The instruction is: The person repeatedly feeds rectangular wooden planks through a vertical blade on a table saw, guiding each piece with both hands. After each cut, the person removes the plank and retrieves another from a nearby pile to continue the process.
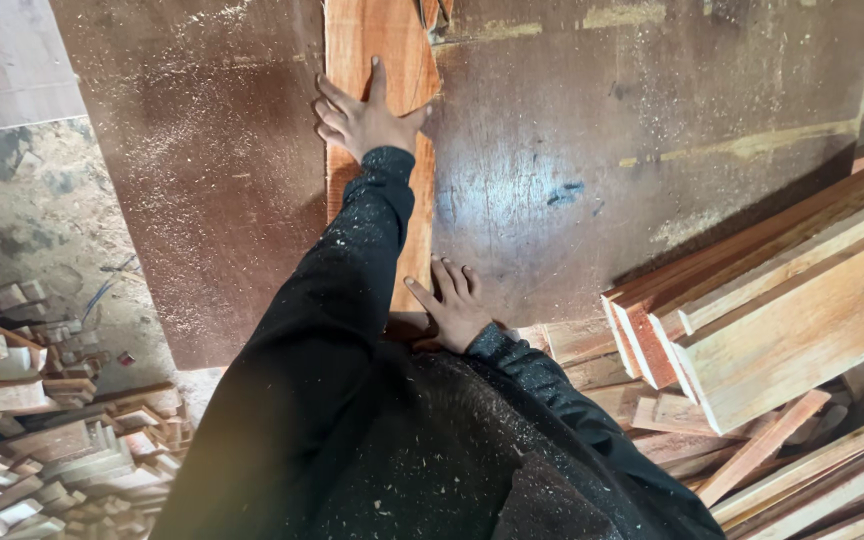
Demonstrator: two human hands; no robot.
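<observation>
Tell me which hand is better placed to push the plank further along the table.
Probably the left hand: it lies flat on the reddish plank, arm stretched forward. The right hand rests at the plank's near end, by the body, mostly on the dusty table.

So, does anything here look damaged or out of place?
Yes. The reddish wooden plank under both hands, left hand and right hand, has a splintered, broken far end. Sawdust covers the dark brown work table, and pale wood offcuts lie scattered on the floor.
</observation>
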